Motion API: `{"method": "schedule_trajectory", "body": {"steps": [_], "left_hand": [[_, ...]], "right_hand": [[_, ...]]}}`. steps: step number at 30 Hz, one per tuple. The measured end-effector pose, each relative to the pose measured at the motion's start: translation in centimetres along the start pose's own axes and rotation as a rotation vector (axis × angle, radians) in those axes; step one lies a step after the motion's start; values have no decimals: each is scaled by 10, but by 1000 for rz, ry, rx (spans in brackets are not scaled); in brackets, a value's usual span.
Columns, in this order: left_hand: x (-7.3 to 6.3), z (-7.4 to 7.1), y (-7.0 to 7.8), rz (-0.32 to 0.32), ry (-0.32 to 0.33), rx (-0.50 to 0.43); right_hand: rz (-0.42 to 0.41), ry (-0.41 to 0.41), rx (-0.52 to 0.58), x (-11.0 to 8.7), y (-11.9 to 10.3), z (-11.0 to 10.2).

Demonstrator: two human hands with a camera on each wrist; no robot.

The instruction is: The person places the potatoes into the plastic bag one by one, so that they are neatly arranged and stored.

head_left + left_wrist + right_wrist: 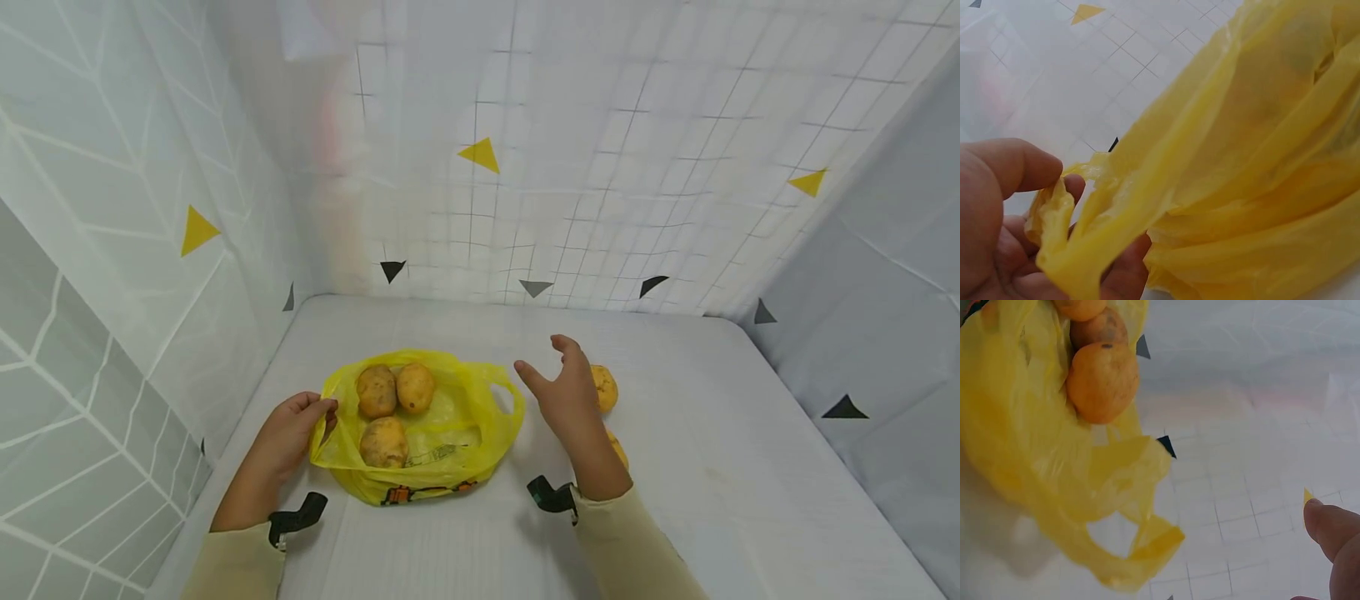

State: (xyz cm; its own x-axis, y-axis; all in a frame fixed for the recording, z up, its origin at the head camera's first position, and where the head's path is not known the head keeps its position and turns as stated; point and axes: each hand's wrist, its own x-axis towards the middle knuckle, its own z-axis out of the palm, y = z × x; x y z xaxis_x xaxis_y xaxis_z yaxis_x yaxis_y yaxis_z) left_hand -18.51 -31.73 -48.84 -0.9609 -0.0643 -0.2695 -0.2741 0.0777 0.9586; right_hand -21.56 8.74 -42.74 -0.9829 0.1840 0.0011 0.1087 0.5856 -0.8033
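A yellow plastic bag (450,400) lies with its mouth spread wide on the table, and three potatoes (384,442) sit inside it. My left hand (288,433) pinches the bag's left edge; in the left wrist view the thumb and fingers (1022,165) grip the crumpled plastic (1116,212). To the right of the bag, my right hand (566,400) is raised with thumb and index finger spread apart, holding nothing. Beyond that hand two more potatoes (606,388) show, partly hidden by the hand and wrist. The bag's right handle loop (1116,550) hangs loose in the right wrist view.
The white tabletop (720,467) reaches back to a grid-patterned curtain (585,183). Pale sheets (112,292) enclose the left and right sides. Each wrist carries a small black camera mount (300,512) near the sleeve.
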Motion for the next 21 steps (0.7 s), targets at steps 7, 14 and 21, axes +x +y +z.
{"method": "schedule_trajectory", "body": {"steps": [7, 14, 21], "left_hand": [[0, 2, 0, -3, 0, -2], [2, 1, -2, -11, 0, 13], [2, 2, -2, -17, 11, 17]], "right_hand": [[38, 16, -42, -3, 20, -14], [48, 8, -54, -6, 41, -26], [76, -13, -77, -12, 46, -36]]}}
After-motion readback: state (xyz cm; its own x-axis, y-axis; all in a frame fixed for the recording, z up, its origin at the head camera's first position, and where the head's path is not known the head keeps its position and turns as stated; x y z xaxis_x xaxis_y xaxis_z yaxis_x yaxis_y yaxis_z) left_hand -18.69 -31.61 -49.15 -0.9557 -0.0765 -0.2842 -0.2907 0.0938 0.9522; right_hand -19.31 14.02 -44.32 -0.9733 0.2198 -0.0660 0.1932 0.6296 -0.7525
